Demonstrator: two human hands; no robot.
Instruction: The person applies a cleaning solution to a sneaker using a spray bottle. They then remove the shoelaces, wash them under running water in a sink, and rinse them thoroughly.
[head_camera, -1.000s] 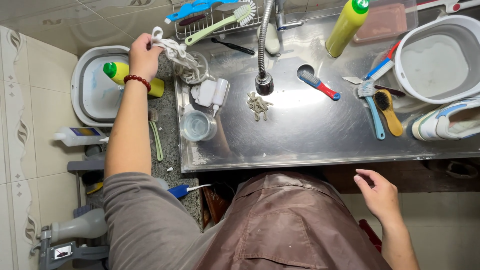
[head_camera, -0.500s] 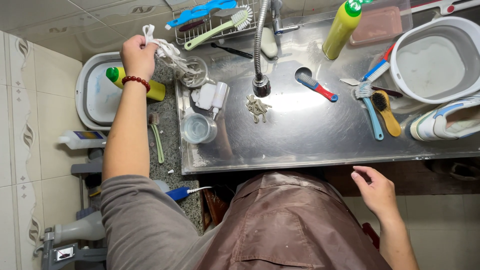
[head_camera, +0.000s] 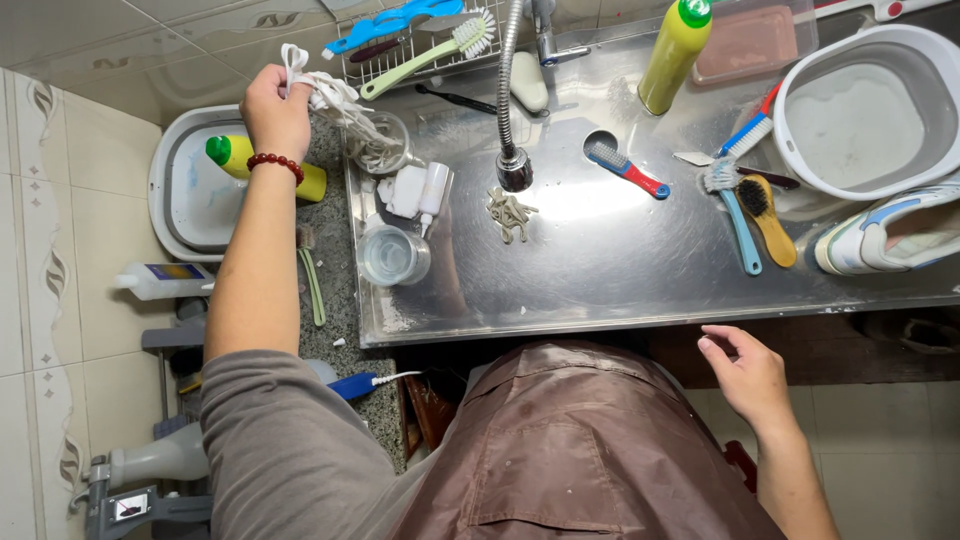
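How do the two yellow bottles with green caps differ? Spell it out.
The yellow bottle by the faucet stands upright on the steel sink top; the yellow bottle in the left basin lies on its side. The first shows in full, while the second is partly hidden behind the left hand, which holds white laces. The first looks larger. Both are yellow with green caps.

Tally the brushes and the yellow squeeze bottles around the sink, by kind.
Brushes: 5 — green dish brush, red-and-blue brush, blue scrub brush, tan wooden brush, red-and-blue toothbrush.
Yellow bottles: 2 — right bottle, left bottle.
Total: 7
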